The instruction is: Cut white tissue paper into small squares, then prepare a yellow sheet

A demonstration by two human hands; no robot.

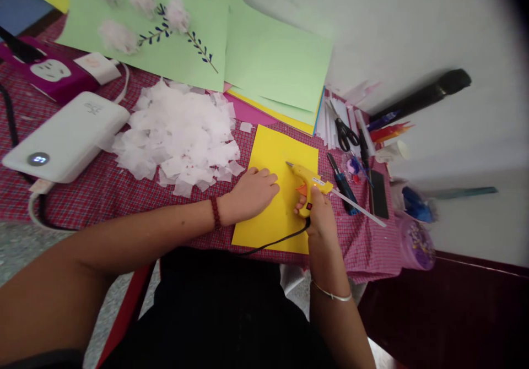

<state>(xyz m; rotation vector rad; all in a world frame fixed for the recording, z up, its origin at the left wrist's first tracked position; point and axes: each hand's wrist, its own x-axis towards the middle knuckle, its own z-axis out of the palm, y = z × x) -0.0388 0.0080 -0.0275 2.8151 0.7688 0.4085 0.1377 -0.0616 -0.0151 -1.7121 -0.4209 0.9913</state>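
A yellow sheet of paper lies on the red checked tablecloth in front of me. My left hand rests on the sheet's left edge with its fingers curled under, holding it down. My right hand is wrapped round the handle of a yellow hot glue gun. The gun's nozzle points left and touches the upper middle of the yellow sheet. A clear glue stick pokes out of the gun's back to the right, and a black cord runs from it toward me.
A heap of white tissue squares lies left of the sheet. A white power bank and magenta power strip sit far left. Green sheets lie behind. Scissors, pens and a purple jar crowd the right.
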